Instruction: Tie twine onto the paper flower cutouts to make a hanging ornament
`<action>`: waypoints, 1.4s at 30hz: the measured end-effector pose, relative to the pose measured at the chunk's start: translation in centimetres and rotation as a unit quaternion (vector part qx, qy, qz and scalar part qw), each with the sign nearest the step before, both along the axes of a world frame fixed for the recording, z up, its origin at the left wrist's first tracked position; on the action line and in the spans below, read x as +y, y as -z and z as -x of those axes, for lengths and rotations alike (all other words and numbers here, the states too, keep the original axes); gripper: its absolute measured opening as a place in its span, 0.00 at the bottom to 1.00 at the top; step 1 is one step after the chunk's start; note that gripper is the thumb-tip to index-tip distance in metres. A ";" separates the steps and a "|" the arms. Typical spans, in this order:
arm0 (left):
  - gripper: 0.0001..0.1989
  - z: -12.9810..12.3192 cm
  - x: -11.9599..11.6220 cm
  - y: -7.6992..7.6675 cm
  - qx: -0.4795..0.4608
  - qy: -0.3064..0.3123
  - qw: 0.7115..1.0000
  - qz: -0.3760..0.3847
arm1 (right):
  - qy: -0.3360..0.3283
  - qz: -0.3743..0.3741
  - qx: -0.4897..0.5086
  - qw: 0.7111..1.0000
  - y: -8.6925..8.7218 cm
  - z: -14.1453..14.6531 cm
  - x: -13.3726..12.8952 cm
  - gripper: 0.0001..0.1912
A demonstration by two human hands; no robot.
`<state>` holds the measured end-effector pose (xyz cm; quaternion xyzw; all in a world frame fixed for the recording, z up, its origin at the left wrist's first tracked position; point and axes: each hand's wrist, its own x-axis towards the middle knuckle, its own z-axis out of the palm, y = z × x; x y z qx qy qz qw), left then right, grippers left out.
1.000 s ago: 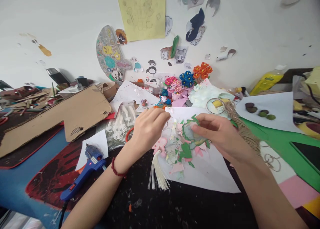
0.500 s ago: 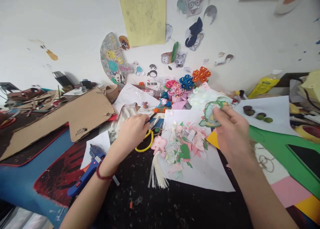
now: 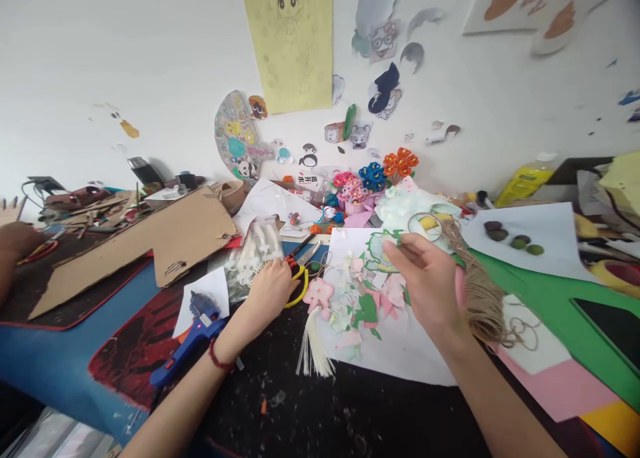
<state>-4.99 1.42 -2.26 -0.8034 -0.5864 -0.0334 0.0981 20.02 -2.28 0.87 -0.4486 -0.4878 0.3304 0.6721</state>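
My left hand (image 3: pixel 273 288) is closed around the handle of a pair of orange-and-black scissors (image 3: pixel 296 257), its fingertips partly hidden. Yellow-handled scissors (image 3: pixel 304 291) lie right beside it. Between the thumb and fingers of my right hand (image 3: pixel 430 278) is a pale cutout with a green wavy edge (image 3: pixel 383 250), raised over a white sheet (image 3: pixel 410 351). Pink and green scraps (image 3: pixel 367 308) cover that sheet. At its left edge lies a pink flower with a cream tassel (image 3: pixel 319 293).
A blue glue gun (image 3: pixel 187 345) rests left of my left forearm, near a large cardboard piece (image 3: pixel 135 238). Twine (image 3: pixel 483 308) and a dark phone (image 3: pixel 607 328) are at right. Another person's hand (image 3: pixel 17 245) is at the far left beside red-handled scissors (image 3: pixel 40 251).
My left hand has drawn back toward me, with the orange handle now showing at its fingers. My right hand has moved left with the cutout, uncovering the twine. Another person's hand has appeared at left.
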 end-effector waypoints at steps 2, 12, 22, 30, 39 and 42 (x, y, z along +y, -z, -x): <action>0.05 -0.1 0.2 0.1 -0.008 -0.014 1.000 0.009 | 0.014 -0.022 -0.029 0.999 -0.3 0.1 -0.4 0.11; 0.16 1.8 -0.3 -2.4 -0.083 -0.136 0.983 -0.090 | -0.010 -0.038 -0.029 0.999 -0.8 0.3 -1.2 0.09; 0.31 -0.3 -0.6 -2.2 -0.199 0.160 0.933 -0.253 | -0.009 -0.021 -0.078 0.997 -0.9 0.5 -1.8 0.07; 0.19 -0.6 -1.8 -2.0 -0.117 0.156 0.925 -0.325 | -0.038 -0.025 -0.097 0.994 -0.2 0.2 -1.5 0.07; 0.19 -0.2 -1.8 -1.9 -0.093 0.173 0.923 -0.331 | -0.067 -0.036 -0.118 0.990 0.6 -0.2 -1.3 0.06; 0.18 -0.1 -1.8 -1.8 -0.097 0.171 0.924 -0.327 | -0.075 -0.034 -0.118 0.990 1.1 -0.4 -1.3 0.06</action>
